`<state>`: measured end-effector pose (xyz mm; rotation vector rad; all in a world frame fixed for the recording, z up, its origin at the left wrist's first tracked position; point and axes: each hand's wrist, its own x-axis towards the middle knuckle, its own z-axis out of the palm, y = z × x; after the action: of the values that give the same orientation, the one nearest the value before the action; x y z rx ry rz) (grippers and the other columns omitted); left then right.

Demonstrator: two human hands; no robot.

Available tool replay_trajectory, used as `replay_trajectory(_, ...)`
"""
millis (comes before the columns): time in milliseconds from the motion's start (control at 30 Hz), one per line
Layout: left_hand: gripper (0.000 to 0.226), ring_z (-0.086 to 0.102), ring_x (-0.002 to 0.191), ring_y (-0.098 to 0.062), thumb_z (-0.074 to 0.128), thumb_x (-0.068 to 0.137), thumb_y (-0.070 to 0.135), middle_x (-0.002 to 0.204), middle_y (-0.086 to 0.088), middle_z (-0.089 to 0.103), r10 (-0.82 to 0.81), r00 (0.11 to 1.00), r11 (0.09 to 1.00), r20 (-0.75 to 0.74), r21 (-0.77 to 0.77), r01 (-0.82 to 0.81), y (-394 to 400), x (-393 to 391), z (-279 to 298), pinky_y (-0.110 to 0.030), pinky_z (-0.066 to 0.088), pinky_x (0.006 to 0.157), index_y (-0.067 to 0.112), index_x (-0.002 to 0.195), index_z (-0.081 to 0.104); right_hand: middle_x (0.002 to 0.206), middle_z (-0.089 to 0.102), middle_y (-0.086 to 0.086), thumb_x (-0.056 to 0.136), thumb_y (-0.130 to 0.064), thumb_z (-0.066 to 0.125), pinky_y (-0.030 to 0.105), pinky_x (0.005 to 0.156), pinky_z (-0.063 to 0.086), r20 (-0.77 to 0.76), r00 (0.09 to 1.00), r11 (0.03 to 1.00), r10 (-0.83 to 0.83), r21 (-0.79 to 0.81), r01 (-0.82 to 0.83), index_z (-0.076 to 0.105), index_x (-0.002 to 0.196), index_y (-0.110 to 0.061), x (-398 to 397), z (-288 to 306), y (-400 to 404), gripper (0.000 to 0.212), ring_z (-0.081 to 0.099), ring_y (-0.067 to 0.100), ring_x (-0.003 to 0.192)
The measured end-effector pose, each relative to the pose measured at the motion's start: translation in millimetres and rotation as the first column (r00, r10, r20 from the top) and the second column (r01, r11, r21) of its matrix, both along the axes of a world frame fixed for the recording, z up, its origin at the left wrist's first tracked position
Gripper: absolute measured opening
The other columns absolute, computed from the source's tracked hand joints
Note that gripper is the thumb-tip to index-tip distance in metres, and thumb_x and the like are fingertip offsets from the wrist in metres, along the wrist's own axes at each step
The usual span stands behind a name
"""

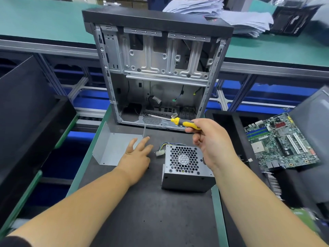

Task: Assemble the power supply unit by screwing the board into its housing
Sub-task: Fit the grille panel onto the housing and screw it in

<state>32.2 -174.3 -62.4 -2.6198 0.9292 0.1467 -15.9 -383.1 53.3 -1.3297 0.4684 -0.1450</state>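
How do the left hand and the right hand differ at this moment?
The right hand grips a yellow screwdriver; the left hand holds nothing. The left hand's fingers are spread, reaching toward the bent metal cover; the right hand's fingers are curled. The right hand is above the power supply box; the left hand is beside it. Both are bare.

The supply [187, 168] sits on the mat [142, 211], the cover [114, 148] to its left, the case [156, 72] behind both, the motherboard [283, 141] far right.
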Motion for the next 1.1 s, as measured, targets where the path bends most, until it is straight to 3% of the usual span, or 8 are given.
replay_trajectory(200, 0.022, -0.006, 0.150, -0.026, 0.052, 0.091, 0.020, 0.152, -0.001, 0.027, -0.038, 0.996, 0.999, 0.085, -0.035, 0.042, 3.9, 0.3, -2.0, -0.050, -0.032, 0.100, 0.023, 0.107, 0.067, 0.079, 0.074, 0.006, 0.092, -0.020, 0.058, 0.023, 0.056, 0.045, 0.003, 1.000, 1.000, 0.001, -0.023, -0.001, 0.068, 0.101, -0.010, -4.3, 2.0, -0.5, 0.017, 0.048, 0.009, 0.052)
replay_trajectory(300, 0.016, 0.046, 0.133, -0.026, 0.073, 0.072, 0.029, 0.123, 0.000, 0.061, -0.028, 0.983, 0.971, 0.184, -0.227, 0.070, 7.5, -3.3, 15.7, -0.051, 0.009, 0.108, 0.020, 0.085, 0.071, 0.079, 0.073, 0.006, 0.091, -0.021, 0.059, 0.024, 0.057, 0.044, 0.021, 1.000, 1.000, -0.013, -0.024, 0.014, 0.069, 0.099, -0.011, -6.8, 4.6, -4.6, 0.017, 0.047, 0.010, 0.053)
replay_trajectory(400, 0.008, 0.060, 0.097, -0.023, 0.068, 0.069, 0.028, 0.092, 0.007, 0.063, 0.129, 0.957, 0.787, 0.259, -0.614, 0.060, 9.8, 1.2, 40.9, -0.043, 0.026, 0.091, 0.022, 0.073, 0.064, 0.078, 0.072, 0.007, 0.090, -0.022, 0.059, 0.025, 0.058, 0.042, 0.039, 0.998, 0.998, -0.040, -0.038, 0.042, 0.069, 0.101, -0.010, -7.5, 8.7, -10.6, 0.019, 0.046, 0.010, 0.053)
replay_trajectory(567, 0.010, 0.057, 0.084, -0.011, 0.058, 0.089, 0.017, 0.083, 0.010, 0.063, 0.224, 0.967, 0.289, -0.119, -0.940, -0.182, 13.9, 3.1, 83.9, -0.026, 0.044, 0.082, 0.020, 0.081, 0.062, 0.076, 0.071, 0.006, 0.084, -0.027, 0.062, 0.025, 0.058, 0.042, 0.081, 0.994, 0.997, -0.071, -0.011, 0.072, 0.069, 0.100, -0.010, -8.8, 18.6, -10.7, 0.025, 0.047, 0.010, 0.054)
replay_trajectory(667, 0.018, 0.065, 0.080, -0.011, 0.053, 0.094, 0.007, 0.082, 0.003, 0.068, 0.103, 0.905, -0.070, -0.413, -0.911, -0.407, 7.9, -6.3, 103.3, -0.008, 0.045, 0.067, 0.017, 0.082, 0.063, 0.076, 0.071, 0.007, 0.075, -0.032, 0.064, 0.024, 0.056, 0.042, 0.104, 0.993, 0.998, -0.059, 0.007, 0.059, 0.071, 0.095, -0.012, -11.3, 26.4, -6.0, 0.029, 0.048, 0.010, 0.055)
replay_trajectory(733, 0.017, 0.069, 0.078, -0.013, 0.053, 0.095, 0.005, 0.082, 0.002, 0.073, 0.044, 0.862, -0.188, -0.505, -0.852, -0.489, 4.7, -11.5, 109.5, -0.006, 0.046, 0.065, 0.012, 0.085, 0.065, 0.076, 0.071, 0.007, 0.075, -0.032, 0.064, 0.023, 0.054, 0.042, 0.140, 0.990, 0.999, -0.034, -0.011, 0.036, 0.072, 0.088, -0.017, -13.4, 31.2, -3.1, 0.021, 0.049, 0.011, 0.057)
replay_trajectory(900, 0.011, 0.072, 0.079, -0.014, 0.060, 0.092, 0.004, 0.082, 0.000, 0.076, 0.006, 0.812, -0.270, -0.584, -0.783, -0.561, 6.1, -21.5, 114.2, -0.007, 0.048, 0.066, 0.010, 0.089, 0.068, 0.073, 0.070, 0.004, 0.076, -0.032, 0.062, 0.022, 0.054, 0.042, 0.204, 0.978, 0.991, 0.041, -0.134, -0.013, 0.072, 0.077, -0.031, -19.9, 40.2, -0.2, 0.010, 0.053, 0.013, 0.060)
replay_trajectory(1100, 0.011, 0.069, 0.073, -0.010, 0.063, 0.086, 0.000, 0.084, -0.003, 0.076, -0.070, 0.745, -0.354, -0.664, -0.681, -0.640, 11.2, -25.6, 115.5, -0.020, 0.047, 0.074, 0.010, 0.090, 0.068, 0.071, 0.065, 0.004, 0.078, -0.036, 0.061, 0.019, 0.056, 0.045, 0.269, 0.957, 0.963, 0.111, -0.269, -0.036, 0.069, 0.083, -0.027, -28.6, 41.3, 1.5, 0.013, 0.058, 0.008, 0.061)
